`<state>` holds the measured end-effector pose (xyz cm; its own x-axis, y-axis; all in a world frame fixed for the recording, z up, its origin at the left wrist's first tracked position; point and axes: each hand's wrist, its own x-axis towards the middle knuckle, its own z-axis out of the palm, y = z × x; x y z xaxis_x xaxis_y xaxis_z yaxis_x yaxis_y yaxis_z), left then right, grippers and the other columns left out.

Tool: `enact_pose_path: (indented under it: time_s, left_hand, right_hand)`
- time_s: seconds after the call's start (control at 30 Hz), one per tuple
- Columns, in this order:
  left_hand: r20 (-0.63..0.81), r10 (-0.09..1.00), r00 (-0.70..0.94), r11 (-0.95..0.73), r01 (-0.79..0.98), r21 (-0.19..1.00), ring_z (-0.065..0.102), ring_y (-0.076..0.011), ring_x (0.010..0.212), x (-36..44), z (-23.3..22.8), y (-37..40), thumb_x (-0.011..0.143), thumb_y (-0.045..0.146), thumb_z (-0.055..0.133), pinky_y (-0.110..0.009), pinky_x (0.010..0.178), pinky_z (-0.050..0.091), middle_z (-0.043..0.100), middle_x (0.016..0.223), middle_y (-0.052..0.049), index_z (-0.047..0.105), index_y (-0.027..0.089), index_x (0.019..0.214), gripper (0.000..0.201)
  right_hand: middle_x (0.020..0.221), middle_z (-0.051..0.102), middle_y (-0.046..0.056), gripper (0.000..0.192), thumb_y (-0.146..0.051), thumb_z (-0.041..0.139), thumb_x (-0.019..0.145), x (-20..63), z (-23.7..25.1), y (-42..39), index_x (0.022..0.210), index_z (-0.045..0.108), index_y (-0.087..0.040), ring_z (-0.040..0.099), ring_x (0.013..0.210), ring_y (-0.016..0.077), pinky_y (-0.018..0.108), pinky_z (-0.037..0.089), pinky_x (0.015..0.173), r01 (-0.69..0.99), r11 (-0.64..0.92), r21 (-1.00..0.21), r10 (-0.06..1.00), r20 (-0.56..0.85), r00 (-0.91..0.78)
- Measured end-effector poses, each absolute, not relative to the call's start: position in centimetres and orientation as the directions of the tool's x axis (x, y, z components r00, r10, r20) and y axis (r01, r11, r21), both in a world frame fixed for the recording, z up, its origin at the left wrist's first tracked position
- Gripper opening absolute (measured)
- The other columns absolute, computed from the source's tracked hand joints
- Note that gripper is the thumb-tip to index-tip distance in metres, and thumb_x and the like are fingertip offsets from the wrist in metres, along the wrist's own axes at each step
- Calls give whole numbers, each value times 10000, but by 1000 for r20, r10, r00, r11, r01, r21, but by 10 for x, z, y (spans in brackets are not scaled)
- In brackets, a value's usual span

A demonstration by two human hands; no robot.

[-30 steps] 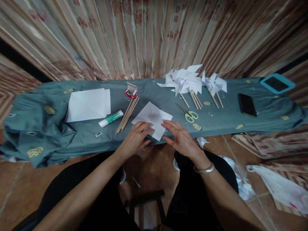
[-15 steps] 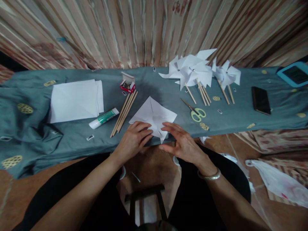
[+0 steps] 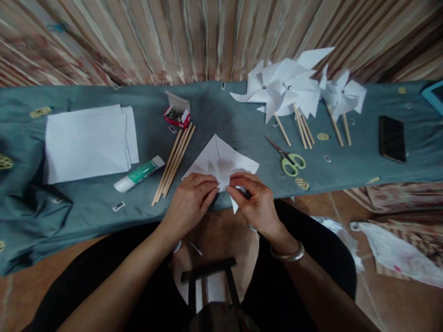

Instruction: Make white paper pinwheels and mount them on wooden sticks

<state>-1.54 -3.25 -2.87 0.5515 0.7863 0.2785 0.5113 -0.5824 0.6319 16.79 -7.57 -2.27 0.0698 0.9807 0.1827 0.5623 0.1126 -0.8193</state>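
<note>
Seen from your head camera, your left hand (image 3: 191, 196) and right hand (image 3: 255, 203) meet over a white paper square (image 3: 221, 161) that lies at the near edge of a table draped in a blue-grey cloth (image 3: 214, 108), one corner of the sheet hanging past the edge toward your lap. Your left hand is curled palm down with its fingertips pressed on the near part of the sheet; your right hand is closed in a pinch on the paper's near corner, thumb and fingers together (whether anything small sits inside that pinch cannot be made out). The sheet shows creases running from its corners to the middle. Just to the left of it lies a bundle of wooden sticks (image 3: 173, 159), angled toward a small red box (image 3: 177, 115) with its lid flipped open, and beside the sticks a glue tube (image 3: 139, 173) with a green label rests on its side. Farther left, a stack of white paper sheets (image 3: 88, 140) sits flat on the cloth. To the right of the square, green-handled scissors (image 3: 289, 157) lie closed, and beyond them a cluster of finished white paper pinwheels (image 3: 287, 85) on sticks is heaped near the back of the table. A dark phone (image 3: 392, 138) lies face up well to the right. You wear a metal bangle (image 3: 288, 252) on your right wrist, and a striped curtain (image 3: 194, 37) hangs behind the table.
</note>
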Motion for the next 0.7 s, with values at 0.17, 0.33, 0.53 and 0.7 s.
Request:
enact_pose_path:
  time_s: [0.17,0.33,0.53,0.7]
  left_hand:
    - [270,824,499,-539,538,648,661,-220,936,-14,-26,-33,955,269,549,-376,854,546,711,1025,-106,694,140,1017,205]
    - [217,849,481,-490,567,662,662,-202,878,-14,-25,-36,952,301,557,-346,805,542,702,962,-75,652,171,1118,231]
    - [247,844,476,-512,578,635,670,-197,868,-12,-26,-35,947,279,568,-330,800,540,711,926,-65,663,167,1061,186]
    - [284,826,487,-549,580,602,676,-186,838,-11,-25,-34,954,270,560,-314,772,546,713,900,-58,686,164,1042,187]
  right_hand:
    - [1006,723,68,47,-205,672,855,163,-22,-72,815,688,-222,662,991,227,396,530,930,616,93,-782,977,192,95]
    - [1028,718,67,58,-209,649,866,160,-20,-73,824,681,-230,656,1012,228,398,528,944,661,76,-747,975,194,108]
    - [1048,721,70,34,-203,652,868,158,-20,-75,846,669,-222,653,1012,231,398,528,936,703,72,-708,971,211,113]
    - [1040,725,61,29,-196,647,875,159,-21,-77,863,668,-212,659,995,219,394,531,925,720,94,-688,966,237,100]
